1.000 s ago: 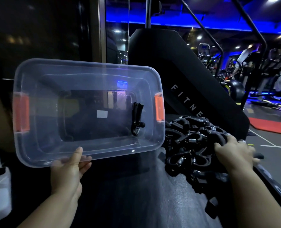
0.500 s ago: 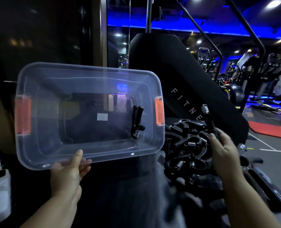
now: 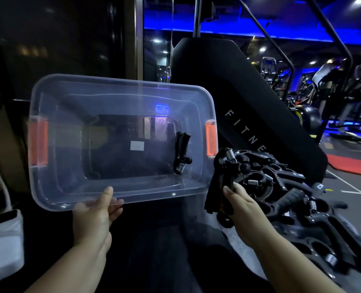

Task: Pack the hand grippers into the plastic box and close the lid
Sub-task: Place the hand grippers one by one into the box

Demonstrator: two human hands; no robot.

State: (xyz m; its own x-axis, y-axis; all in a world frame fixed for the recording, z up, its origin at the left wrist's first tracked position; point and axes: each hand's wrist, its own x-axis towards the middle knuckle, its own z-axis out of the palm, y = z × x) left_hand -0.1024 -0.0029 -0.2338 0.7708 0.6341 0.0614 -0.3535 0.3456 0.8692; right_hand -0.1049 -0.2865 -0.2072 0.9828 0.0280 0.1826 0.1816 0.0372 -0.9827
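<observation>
A clear plastic box (image 3: 55, 187) with orange handle clips is tilted so its opening faces me. My left hand (image 3: 95, 212) grips its near rim from below. One black hand gripper (image 3: 181, 153) lies inside near the box's right end. My right hand (image 3: 238, 206) is closed around the handles of another black hand gripper (image 3: 226, 172), spring end up, just right of the box's rim. A pile of several black hand grippers (image 3: 281, 182) lies to the right on a dark surface.
A black machine shroud (image 3: 238, 98) lettered "FITNE" rises behind the pile. A white object (image 3: 2, 246) sits at the lower left. Gym machines (image 3: 344, 98) and a red mat (image 3: 353, 166) fill the far right.
My right hand lifted one hand gripper out of the pile and carried it left, up to the box's right rim. The box and left hand stayed about where they were.
</observation>
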